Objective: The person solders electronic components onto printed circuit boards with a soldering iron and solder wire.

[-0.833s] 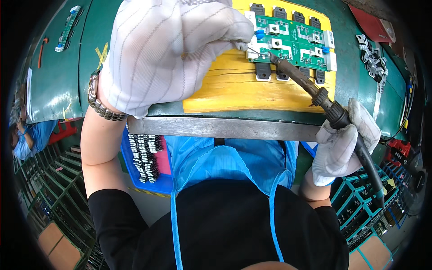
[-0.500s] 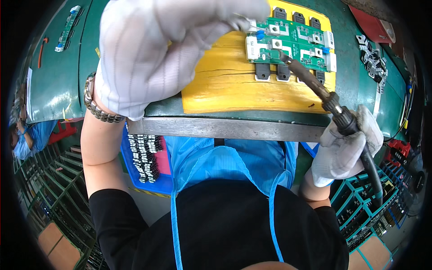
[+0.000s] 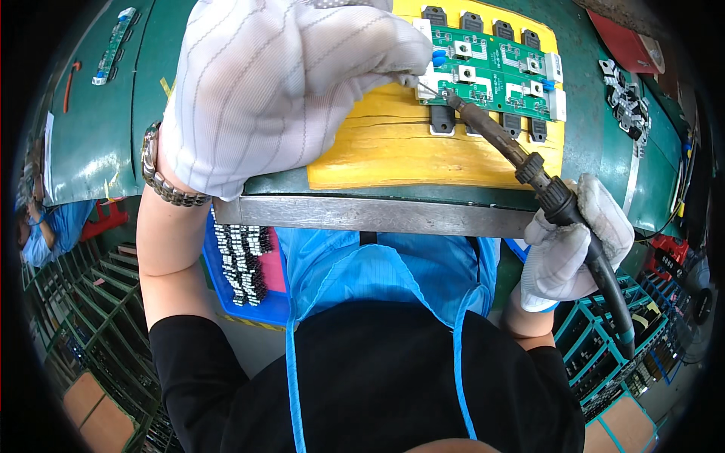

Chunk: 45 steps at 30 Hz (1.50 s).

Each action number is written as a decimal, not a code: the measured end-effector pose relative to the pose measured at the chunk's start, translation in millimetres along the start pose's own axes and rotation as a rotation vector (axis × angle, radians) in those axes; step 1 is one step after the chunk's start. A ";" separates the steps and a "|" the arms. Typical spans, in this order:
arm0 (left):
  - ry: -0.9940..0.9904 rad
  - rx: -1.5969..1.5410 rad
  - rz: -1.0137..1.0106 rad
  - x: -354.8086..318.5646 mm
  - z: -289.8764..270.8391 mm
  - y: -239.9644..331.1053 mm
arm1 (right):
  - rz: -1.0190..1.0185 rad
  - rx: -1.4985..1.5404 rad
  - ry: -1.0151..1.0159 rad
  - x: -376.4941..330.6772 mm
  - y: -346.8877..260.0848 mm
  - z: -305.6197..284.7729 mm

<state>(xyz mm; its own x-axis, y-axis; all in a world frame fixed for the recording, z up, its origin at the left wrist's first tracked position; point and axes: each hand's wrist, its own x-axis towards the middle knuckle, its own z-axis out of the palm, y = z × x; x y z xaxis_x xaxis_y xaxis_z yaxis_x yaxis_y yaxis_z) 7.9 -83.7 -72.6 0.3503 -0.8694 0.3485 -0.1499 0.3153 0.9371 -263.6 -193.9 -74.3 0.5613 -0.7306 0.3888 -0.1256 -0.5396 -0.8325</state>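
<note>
My right hand (image 3: 578, 253), in a white glove, is closed around the handle of a soldering iron (image 3: 495, 128). The iron's tip meets the lower left part of a green circuit board (image 3: 495, 79). My left hand (image 3: 264, 98), gloved in white with a metal watch at its wrist, pinches a thin solder wire (image 3: 427, 89) whose end reaches the iron's tip. Along both long sides of the board, black transistors (image 3: 442, 118) stick out. The board lies on a yellow wooden block (image 3: 377, 147). My left hand hides the block's upper left part.
A metal strip (image 3: 377, 215) edges the green bench (image 3: 91, 151). Another board (image 3: 115, 47) and an orange-handled tool (image 3: 72, 87) lie far left; loose metal-and-black parts (image 3: 625, 102) lie to the right. Below the edge, a blue tray (image 3: 276, 308) holds several components. Racks stand at both sides.
The iron's tip has moved left and slightly down along the board. My left hand has come down and right, bringing the solder wire to the tip.
</note>
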 end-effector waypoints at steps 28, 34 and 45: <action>0.176 -0.402 -0.163 -5.7 18.9 21.2 | -0.159 -0.173 0.049 2.5 5.3 0.1; 0.148 0.074 -0.235 1.6 11.5 18.9 | -0.195 -0.195 -0.026 4.4 1.0 -1.2; -0.184 1.229 0.485 10.2 4.1 35.4 | -0.140 -0.091 -0.077 6.1 -3.2 2.7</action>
<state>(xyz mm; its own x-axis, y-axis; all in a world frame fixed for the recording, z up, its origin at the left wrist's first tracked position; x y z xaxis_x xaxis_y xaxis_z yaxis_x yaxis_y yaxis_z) 2.4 -82.9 -36.0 -0.0896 -0.8367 0.5403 -0.9877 0.1444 0.0598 -257.6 -195.5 -70.3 0.6390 -0.6131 0.4645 -0.1129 -0.6722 -0.7317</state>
